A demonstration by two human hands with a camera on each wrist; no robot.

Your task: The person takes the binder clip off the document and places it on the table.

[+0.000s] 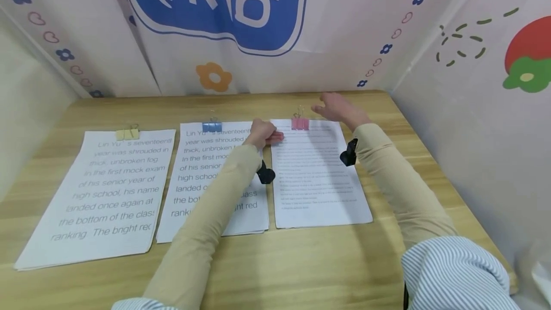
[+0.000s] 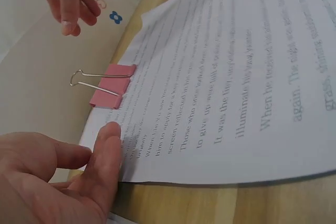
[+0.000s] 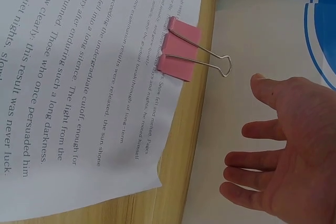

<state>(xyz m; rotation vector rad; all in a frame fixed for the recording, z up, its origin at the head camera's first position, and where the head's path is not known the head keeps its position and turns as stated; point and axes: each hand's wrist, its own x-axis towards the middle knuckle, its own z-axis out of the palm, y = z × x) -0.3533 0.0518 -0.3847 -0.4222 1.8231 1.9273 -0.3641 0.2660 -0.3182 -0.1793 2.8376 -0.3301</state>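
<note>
I count three paper stacks (image 1: 318,176) on one tabletop (image 1: 318,267), with three clips: one yellow clip (image 1: 127,134), one blue clip (image 1: 212,127), one pink clip (image 1: 300,124). I see two grips, one left grip (image 1: 262,134) and one right grip (image 1: 340,109), plus two black wrist cameras (image 1: 266,174). On the back wall I count one orange flower (image 1: 214,77), one blue emblem (image 1: 224,27) and, down its right border, three blue flowers (image 1: 386,49) and five hearts (image 1: 396,33).

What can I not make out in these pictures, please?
Head view: some words on the middle papers, hidden by the left sleeve.
Head view: print on the right papers, too small.
Left wrist view: lower end of the right papers, past the right edge.
Right wrist view: most of the left hand, past the top edge.
</note>
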